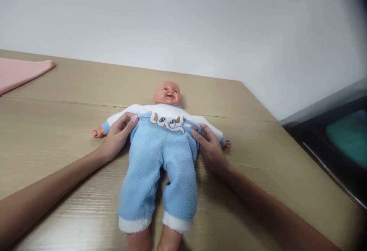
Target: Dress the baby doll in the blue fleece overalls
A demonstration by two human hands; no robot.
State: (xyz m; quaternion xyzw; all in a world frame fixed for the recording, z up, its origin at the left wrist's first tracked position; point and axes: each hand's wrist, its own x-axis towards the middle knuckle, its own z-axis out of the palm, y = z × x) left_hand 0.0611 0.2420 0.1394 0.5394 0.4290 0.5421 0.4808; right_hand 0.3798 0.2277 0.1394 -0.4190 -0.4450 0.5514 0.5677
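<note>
A baby doll [168, 93] lies on its back on the wooden table, its head away from me and its arms spread. It wears a white top [140, 109] with blue cuffs and fleecy light-blue overalls [160, 147] with white leg hems. An animal face with two eyes [168, 121] decorates the chest. My left hand [119, 134] pinches the upper edge of the overalls at the left side, thumb on top. Opposite it, my right hand [210, 145] pinches the edge with its blue strap on the right side. Some fingers of both hands are hidden beneath the cloth.
A folded pink cloth [23, 73] lies at the far left of the table [77, 159]. Behind the table rises a pale wall [172, 25]. Beyond the right edge stands a dark object with a green panel [349, 138], partly cut off.
</note>
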